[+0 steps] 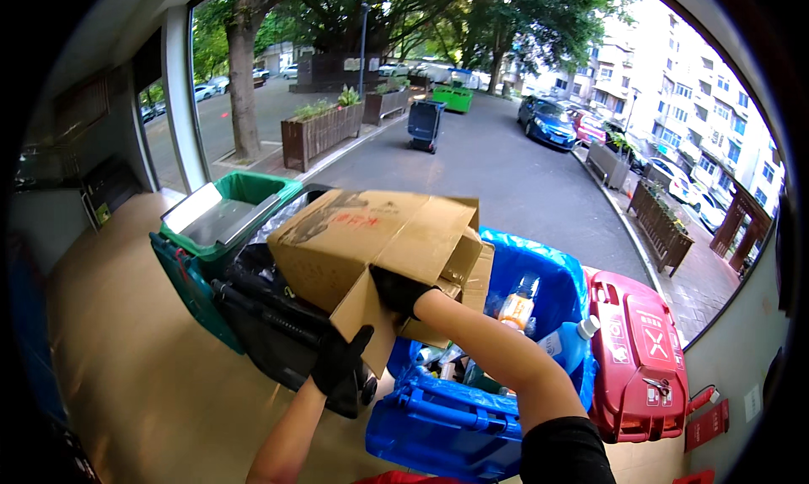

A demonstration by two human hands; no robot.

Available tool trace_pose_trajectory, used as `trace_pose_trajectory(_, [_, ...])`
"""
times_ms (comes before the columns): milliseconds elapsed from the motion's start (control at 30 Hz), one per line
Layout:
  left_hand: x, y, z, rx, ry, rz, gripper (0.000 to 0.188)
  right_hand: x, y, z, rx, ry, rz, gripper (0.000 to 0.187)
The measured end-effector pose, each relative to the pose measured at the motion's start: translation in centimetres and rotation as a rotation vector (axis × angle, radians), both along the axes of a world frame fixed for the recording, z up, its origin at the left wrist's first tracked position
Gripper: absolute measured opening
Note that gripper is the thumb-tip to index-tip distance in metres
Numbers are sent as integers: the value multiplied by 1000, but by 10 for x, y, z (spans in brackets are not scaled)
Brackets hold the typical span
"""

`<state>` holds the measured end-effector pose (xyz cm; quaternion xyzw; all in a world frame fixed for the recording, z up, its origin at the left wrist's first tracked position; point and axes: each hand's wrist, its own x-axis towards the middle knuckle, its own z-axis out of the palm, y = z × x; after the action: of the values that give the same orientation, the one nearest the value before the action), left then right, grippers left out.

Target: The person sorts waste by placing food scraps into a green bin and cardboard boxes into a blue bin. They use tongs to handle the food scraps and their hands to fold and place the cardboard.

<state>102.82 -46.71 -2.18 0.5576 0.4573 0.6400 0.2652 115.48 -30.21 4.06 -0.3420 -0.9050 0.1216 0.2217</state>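
Observation:
A large brown cardboard box [362,227] lies tilted over the black bin [278,315], its open end toward the blue bin [539,265]. My left hand [339,359], in a black glove, grips the lower edge of one box flap, thumb against its near face. In a matching glove, my right hand [403,292] reaches into the box's opening; its fingers are hidden by the cardboard. Below my right forearm, the lined blue bin holds a clear bottle with an orange label [517,307], a light blue jug with a white cap [570,342] and mixed small waste.
A green bin [253,189] with its lid hanging down stands left of the black one. Scissors [657,386] lie on the closed red bin [636,341] at right. Beyond the wide opening are a dark wheeled bin [425,126], wooden planters [322,134] and parked cars [548,122].

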Motion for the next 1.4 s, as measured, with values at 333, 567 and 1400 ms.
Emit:
trace_pose_trajectory(333, [-6, -31, 28, 16, 463, 179, 63, 6, -11, -41, -91, -142, 53, 49])
trace_pose_trajectory(567, [55, 61, 146, -248, 1591, 422, 83, -5, -11, -98, 105, 203, -1, 43])
trace_pose_trajectory(1400, [45, 50, 240, 112, 921, 255, 41, 182, -147, 240, 1116, -279, 106, 29])
